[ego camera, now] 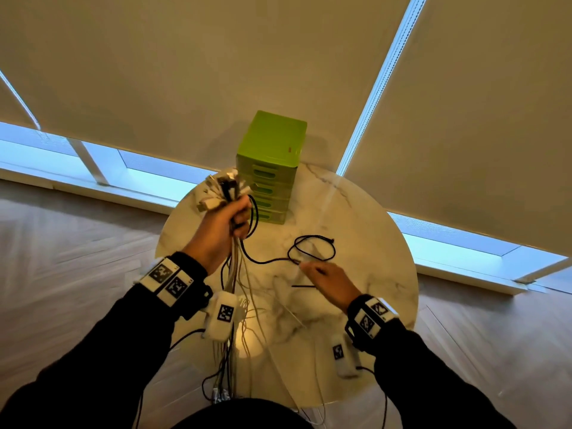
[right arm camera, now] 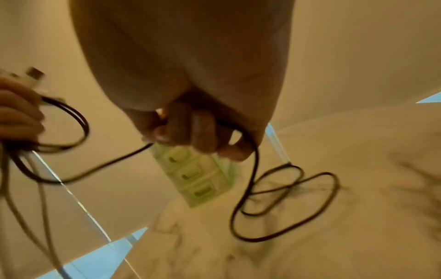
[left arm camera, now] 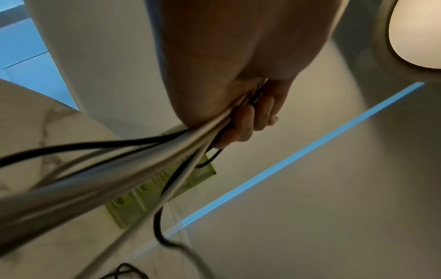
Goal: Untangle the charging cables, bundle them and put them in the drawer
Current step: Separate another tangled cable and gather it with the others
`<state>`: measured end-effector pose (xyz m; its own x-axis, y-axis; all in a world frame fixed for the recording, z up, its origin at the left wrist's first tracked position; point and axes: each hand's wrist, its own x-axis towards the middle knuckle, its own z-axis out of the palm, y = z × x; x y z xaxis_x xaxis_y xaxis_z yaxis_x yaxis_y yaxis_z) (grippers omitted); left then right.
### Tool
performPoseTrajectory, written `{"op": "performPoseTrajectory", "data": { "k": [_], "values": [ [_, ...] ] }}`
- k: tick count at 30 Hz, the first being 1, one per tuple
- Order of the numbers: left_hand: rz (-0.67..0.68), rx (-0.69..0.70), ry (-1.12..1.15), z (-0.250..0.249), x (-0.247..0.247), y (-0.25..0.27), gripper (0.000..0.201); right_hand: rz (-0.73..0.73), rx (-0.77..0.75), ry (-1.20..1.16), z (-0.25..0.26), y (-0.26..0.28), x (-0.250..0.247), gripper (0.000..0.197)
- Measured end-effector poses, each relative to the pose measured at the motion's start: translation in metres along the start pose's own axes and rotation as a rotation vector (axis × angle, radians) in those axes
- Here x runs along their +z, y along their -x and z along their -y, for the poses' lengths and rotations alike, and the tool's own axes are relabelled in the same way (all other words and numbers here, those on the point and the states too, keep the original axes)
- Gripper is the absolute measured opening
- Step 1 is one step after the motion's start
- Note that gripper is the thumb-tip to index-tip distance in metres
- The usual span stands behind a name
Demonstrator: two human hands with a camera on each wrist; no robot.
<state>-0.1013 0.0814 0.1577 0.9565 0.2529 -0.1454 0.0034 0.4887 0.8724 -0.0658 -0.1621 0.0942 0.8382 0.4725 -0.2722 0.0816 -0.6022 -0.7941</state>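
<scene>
**Cable bundle in the left fist, one black strand in the right**

Head view: the left hand [ego camera: 221, 230] is clenched round a bunch of white and black charging cables [ego camera: 232, 274], plugs fanned above the fist, tails hanging past the edge of the round white marble table [ego camera: 371, 243]. The right hand [ego camera: 329, 281] holds a thin black cable [ego camera: 312, 249] that loops on the tabletop. A lime-green plastic drawer tower [ego camera: 270, 168] stands at the table's far edge, drawers closed.

Left wrist view: fingers [left arm camera: 243, 120] wrap the bundle tightly.

Right wrist view: curled fingers [right arm camera: 203, 130] grasp the black strand.
</scene>
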Motion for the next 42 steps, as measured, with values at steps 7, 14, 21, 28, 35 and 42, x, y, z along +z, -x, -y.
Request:
{"op": "performPoseTrajectory", "data": {
  "k": [7, 14, 21, 28, 35, 42],
  "values": [
    [0.014, -0.195, -0.236, 0.034, 0.026, 0.013, 0.031, -0.345, -0.216, 0.148, 0.068, -0.03, 0.006, 0.032],
    [-0.041, -0.321, 0.047, 0.031, 0.024, 0.013, 0.03, -0.226, -0.45, 0.374, 0.085, -0.02, 0.025, 0.034],
    [-0.053, -0.345, 0.109, 0.035, 0.029, 0.017, 0.027, -0.136, -0.563, 0.577, 0.084, -0.013, 0.026, 0.02],
    [-0.223, -0.136, 0.118, 0.025, 0.019, 0.01, 0.02, 0.113, -0.421, 0.417, 0.074, 0.0, 0.024, 0.031],
    [-0.259, 0.081, 0.177, -0.019, 0.001, 0.0, 0.023, 0.36, -0.073, 0.07, 0.016, 0.013, 0.026, 0.051],
    [-0.158, 0.245, -0.077, -0.019, -0.002, 0.005, 0.022, 0.128, 0.066, -0.161, -0.006, -0.009, 0.022, 0.043]
  ]
}}
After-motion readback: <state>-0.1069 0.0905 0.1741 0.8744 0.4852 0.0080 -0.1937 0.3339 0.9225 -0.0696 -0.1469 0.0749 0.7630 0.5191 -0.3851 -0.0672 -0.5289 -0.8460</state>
